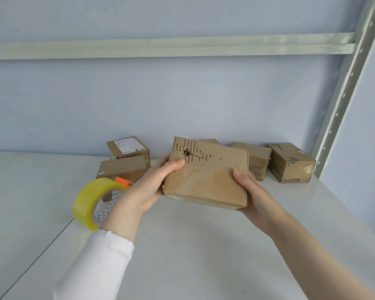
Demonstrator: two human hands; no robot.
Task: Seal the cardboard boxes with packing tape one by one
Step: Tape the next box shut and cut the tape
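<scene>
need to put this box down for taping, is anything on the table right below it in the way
Nothing visible. The box, held by the left hand and right hand, hangs over plain white table; the tape roll stands off to the left.

Both hands gripping a cardboard box above the table, tape roll left

On my feed, a long white fabric sleeve covers my left forearm and ends at the wrist behind my left hand, while my right forearm is bare.
</scene>
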